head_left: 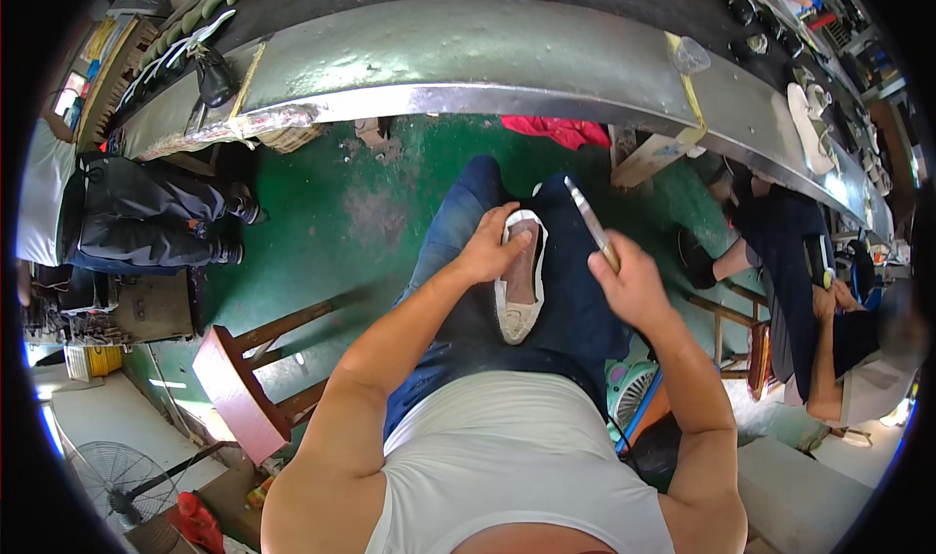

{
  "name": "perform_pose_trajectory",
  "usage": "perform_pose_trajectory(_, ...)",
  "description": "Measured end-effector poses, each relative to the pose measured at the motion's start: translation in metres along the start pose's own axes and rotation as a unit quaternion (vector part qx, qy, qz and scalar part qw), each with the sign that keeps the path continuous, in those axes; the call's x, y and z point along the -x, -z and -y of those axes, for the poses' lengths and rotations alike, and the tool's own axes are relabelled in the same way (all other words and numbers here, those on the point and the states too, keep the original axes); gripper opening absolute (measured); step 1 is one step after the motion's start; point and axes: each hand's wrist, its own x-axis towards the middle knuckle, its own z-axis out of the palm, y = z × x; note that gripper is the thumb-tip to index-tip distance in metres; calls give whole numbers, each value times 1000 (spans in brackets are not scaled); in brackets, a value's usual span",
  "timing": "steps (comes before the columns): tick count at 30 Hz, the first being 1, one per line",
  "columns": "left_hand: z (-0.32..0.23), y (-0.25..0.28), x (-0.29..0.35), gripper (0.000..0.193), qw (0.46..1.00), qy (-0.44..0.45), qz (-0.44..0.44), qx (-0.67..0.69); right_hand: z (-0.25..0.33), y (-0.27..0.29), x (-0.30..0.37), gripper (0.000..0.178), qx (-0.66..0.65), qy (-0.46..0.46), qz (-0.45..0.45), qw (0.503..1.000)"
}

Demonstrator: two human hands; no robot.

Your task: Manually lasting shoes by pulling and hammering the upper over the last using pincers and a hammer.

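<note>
The left hand [487,250] grasps a pale shoe [522,286], its thumb pressed onto the brownish middle and its other fingers along the shoe's left side. The right hand [636,279] is clenched round the brownish handle of a slim tool [588,218]; its long metal end slants up and left, apart from the shoe. The shoe lies lengthwise over the lap, between the thighs of the blue trousers [453,218], its narrow end toward the white top [507,447].

Beyond the knees, across the green floor [322,193], runs a bench [468,52] with a shiny metal front edge. Red cloth [561,128] hangs below the middle of that edge. Near the edge, a yellow strip crosses the bench on each side, a clear cup [689,55] beside the right one. A black shoe [214,76] sits toward the bench's left end, pale shoes [811,130] toward its right.

A reddish stool [239,393] stands to the left, a small green fan [632,388] by the right hip. Co-workers sit on both sides.
</note>
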Motion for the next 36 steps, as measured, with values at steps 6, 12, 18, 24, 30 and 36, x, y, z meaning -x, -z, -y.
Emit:
perform_pose_trajectory(6, -10, -15, -12, 60, 988, -4, -30, -150, -5, 59, -137, 49, 340, 4, -99, 935)
perform_pose_trajectory(12, -26, 15, -2, 53, 971, -27, 10, -235, 0, 38, -284, 61, 263, 166, -180, 933)
perform_pose_trajectory(18, -67, 80, -5, 41, 983, -31, 100, -152, 37, -24, -420, 104, 264, -90, -72, 958)
perform_pose_trajectory(24, -114, 138, -40, 40, 986, -135, 91, 35, 7, -23, -473, 95, 86, -207, -104, 969)
perform_pose_trajectory(30, -181, 183, -116, 43, 933, -321, -139, -84, 10, 42, -397, 37, -430, -161, -42, 888)
perform_pose_trajectory(36, -219, 180, -170, 46, 850, -458, -229, -120, 113, 77, -250, 56, -117, 58, 59, 990)
